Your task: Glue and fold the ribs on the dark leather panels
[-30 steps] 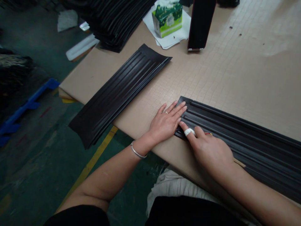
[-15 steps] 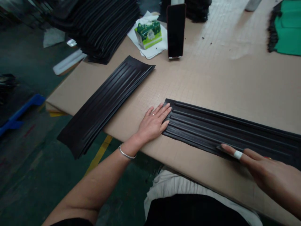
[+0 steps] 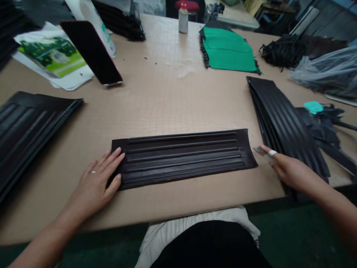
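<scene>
A dark ribbed panel (image 3: 184, 158), leather-like, lies flat in front of me with raised lines along its length. My left hand (image 3: 97, 178) rests on its left end, fingers spread and pressing down. Just beyond the panel's right end, my right hand (image 3: 284, 167) is closed around a small pointed metal blade (image 3: 261, 150); most of it is hidden in the fingers. White tape wraps one finger of that hand. Behind it lies a stack of similar ribbed panels (image 3: 290, 115); more such panels (image 3: 30, 123) lie at the left.
A phone (image 3: 90, 54) leans upright near a green tissue pack (image 3: 52, 56). Farther back on the table (image 3: 167, 93) are a bottle (image 3: 183, 18) and green pieces (image 3: 230, 48). Black cords (image 3: 283, 52) and clear plastic (image 3: 329, 70) lie at the right.
My view has swung to the right, bringing the right-hand stack into sight. My right hand has moved from the panel's lower edge to beyond its right end; my left hand stays on the left end.
</scene>
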